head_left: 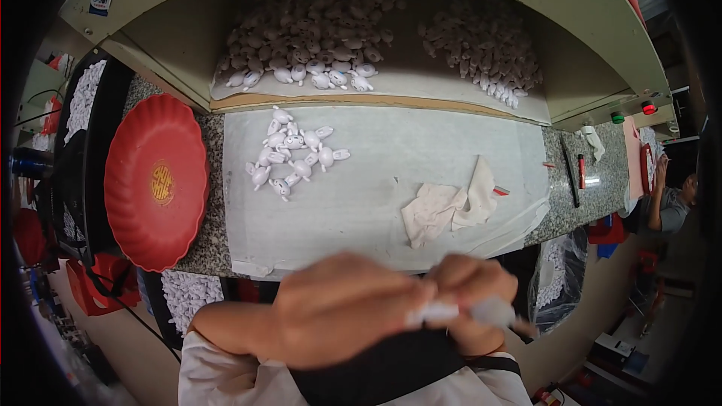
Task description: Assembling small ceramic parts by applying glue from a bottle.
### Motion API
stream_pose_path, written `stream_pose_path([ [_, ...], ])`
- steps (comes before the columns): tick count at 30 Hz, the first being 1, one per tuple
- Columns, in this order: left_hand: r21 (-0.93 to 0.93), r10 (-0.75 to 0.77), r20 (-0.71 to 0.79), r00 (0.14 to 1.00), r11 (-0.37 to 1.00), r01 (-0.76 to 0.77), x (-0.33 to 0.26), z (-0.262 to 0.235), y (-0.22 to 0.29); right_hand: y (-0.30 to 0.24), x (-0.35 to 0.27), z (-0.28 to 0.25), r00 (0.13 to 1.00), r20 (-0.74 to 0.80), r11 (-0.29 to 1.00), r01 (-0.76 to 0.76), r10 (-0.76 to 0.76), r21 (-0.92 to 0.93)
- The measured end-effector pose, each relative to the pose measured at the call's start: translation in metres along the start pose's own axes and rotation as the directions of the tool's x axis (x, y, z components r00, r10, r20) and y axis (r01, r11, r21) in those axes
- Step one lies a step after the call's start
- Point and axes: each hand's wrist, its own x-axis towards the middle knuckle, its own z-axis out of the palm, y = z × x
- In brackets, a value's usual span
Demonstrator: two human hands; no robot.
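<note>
Close to the camera and blurred, my left hand [338, 308] and my right hand [474, 301] meet over a small white figure [440, 312] pinched between their fingers. A slim tool tip [519, 323] seems to stick out from my right hand. Farther out, a cluster of several small white rabbit-like figures [293, 154] lies on the pale sheet [376, 210] covering the granite bench. A crumpled beige cloth [451, 207] rests on the sheet right of centre.
A red round tray [156, 180] sits at the bench's left. Under the shelf at the back lie two heaps of white figures [316, 41] [485, 53]. Pens [571, 169] lie at the right. Another person [673, 207] sits at the far right. Bags of white parts [184, 297] stand below the bench.
</note>
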Motion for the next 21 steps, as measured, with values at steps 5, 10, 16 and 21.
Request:
stream_pose_path([
  [5, -0.326, -0.419, 0.044, 0.907, 0.852, 0.409, -0.012, 0.025, -0.074, 0.038, 0.014, -0.020, 0.915, -0.194, 0.912, -0.382, 0.352, -0.148],
  [10, -0.754, -0.629, 0.285, 0.723, 0.319, 0.574, -0.013, 0.032, -0.078, 0.031, 0.027, -0.030, 0.938, -0.165, 0.930, -0.331, 0.305, -0.160],
  [16, -0.841, -0.543, 0.514, 0.664, -0.168, 0.514, -0.023, 0.037, -0.092, 0.028, 0.031, -0.029, 0.928, -0.130, 0.900, -0.370, 0.349, -0.230],
  [21, -0.836, -0.470, 0.543, 0.696, -0.227, 0.499, -0.025, 0.039, -0.094, 0.031, 0.029, -0.029, 0.927, -0.145, 0.908, -0.370, 0.346, -0.198],
])
